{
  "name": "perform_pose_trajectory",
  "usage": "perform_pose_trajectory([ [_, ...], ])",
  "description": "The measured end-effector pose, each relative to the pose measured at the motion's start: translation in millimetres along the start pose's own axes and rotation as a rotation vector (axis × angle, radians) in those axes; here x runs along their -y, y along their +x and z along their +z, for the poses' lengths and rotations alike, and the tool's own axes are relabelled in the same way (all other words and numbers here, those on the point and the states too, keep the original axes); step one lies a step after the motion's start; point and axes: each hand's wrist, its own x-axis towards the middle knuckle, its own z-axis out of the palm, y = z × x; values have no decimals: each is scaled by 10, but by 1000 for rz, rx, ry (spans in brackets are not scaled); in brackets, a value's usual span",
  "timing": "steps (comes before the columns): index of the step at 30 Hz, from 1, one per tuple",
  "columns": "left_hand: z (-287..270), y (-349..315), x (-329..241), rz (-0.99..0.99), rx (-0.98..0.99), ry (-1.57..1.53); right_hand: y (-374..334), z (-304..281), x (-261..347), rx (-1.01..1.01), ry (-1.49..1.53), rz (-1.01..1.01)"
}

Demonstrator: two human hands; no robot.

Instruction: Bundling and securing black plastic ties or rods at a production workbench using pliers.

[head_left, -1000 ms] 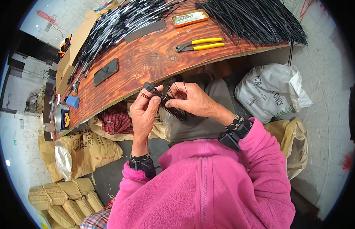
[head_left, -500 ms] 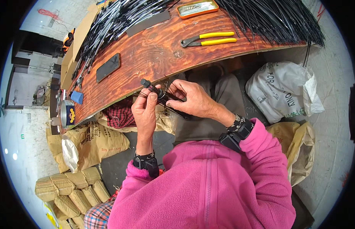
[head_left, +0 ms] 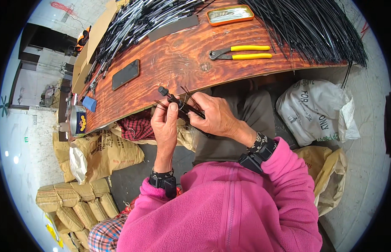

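Observation:
Over my lap, just off the table's front edge, I hold a slim black rod-like piece (head_left: 163, 90) with a knobbed end, tilted with that end up and to the left. My left hand (head_left: 165, 128) pinches it below the knob between thumb and fingers. Thin dark wires (head_left: 187, 90) stick out beside the fingers of both hands. My right hand (head_left: 222, 119) is closed around its lower part, thumb and fingers pressed together. Its far end is partly hidden behind the right hand, and the exact kind of piece cannot be made out.
On the wooden table (head_left: 161, 67) lie yellow-handled end-cutting pliers (head_left: 246, 52), a phone (head_left: 125, 74), an orange tin (head_left: 210, 17) of thin metal pieces, and heaps of black rods (head_left: 309, 29). A round can (head_left: 77, 122) stands at left. Sacks (head_left: 317, 109) flank my legs.
The view has shifted slightly, so the table and its things sit a little farther right. Both hands keep their hold on the black piece; the right fingers have shifted slightly.

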Motion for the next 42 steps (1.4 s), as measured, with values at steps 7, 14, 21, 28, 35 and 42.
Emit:
perform_pose_trajectory([
  [7,-45,62,19,-29,51,4,33,-6,-51,32,39,18],
  [14,-44,97,97,-70,9,-81,45,72,-103,-27,50,-10],
  [21,-65,112,134,-66,-4,-65,33,47,-113,-5,61,3],
  [28,-64,139,115,-88,27,-110,17,75,-140,-29,64,7],
  [35,-92,127,116,-151,151,-263,-41,43,-93,-21,88,12],
  [42,-27,113,67,-122,168,-219,-53,65,-90,-50,85,1],
])
